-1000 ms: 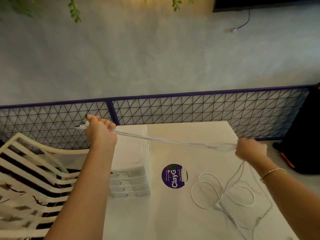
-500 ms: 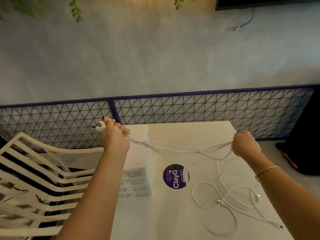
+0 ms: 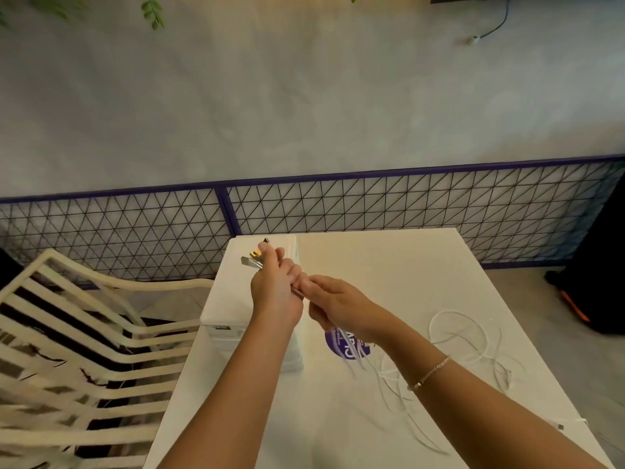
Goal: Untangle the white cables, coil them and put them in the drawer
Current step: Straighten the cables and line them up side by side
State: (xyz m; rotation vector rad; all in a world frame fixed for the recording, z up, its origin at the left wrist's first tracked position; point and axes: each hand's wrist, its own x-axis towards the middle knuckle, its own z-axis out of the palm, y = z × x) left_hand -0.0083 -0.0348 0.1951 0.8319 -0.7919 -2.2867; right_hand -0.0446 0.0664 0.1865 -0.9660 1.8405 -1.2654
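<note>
Both hands, left hand (image 3: 275, 292) and right hand (image 3: 333, 308), grip the white cables (image 3: 456, 360), slack trailing rightward.

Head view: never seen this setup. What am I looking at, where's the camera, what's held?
No machine here: a person wears one wide-angle camera on the head, looking forward and down at two bare hands. The left hand grips a bunch of white cables near their plugs, which stick out past the fingers. The right hand pinches the same cables just beside it. The slack hangs down and lies in loose loops on the white table. A small white drawer unit and a purple sticker sit on the table; a chair stands left.
</note>
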